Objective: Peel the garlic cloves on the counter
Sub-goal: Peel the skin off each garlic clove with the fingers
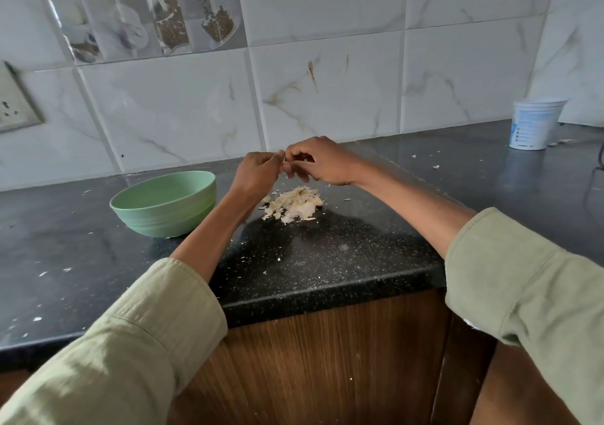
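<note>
Now — left hand (258, 171), right hand (318, 163) pinch garlic clove (283, 160) | above peel pile (295, 204)

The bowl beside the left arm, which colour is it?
Pale green bowl, seen clearly in the head view.

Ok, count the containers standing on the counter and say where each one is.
2. A green bowl stands left of the hands, beside the heap of garlic skins. A white tub stands at the far right near the wall. Others may lie out of view.
</note>
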